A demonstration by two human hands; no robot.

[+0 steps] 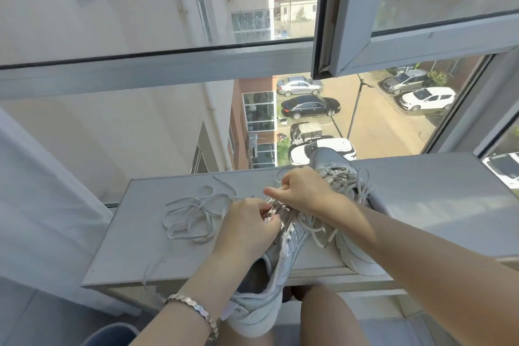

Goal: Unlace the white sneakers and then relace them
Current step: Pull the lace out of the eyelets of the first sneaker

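Two sneakers sat on the desk (pixel 140 233): far sneaker (pixel 345 177) laced, near sneaker (pixel 283 236) overhanging the edge, its lace (pixel 191 213) mostly loose, coiled left. My left hand (pixel 247 227) gripped the near sneaker at the eyelets. My right hand (pixel 303 191) pinched lace, forefinger out. Unlacing, I judged. Next: draw the lace free.

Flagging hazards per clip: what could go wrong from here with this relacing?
The long white shoelace lies in tangled loops on the pale grey ledge and may knot when pulled. The near white sneaker overhangs the ledge edge heel-first; it could drop if the left hand and right hand loosen.
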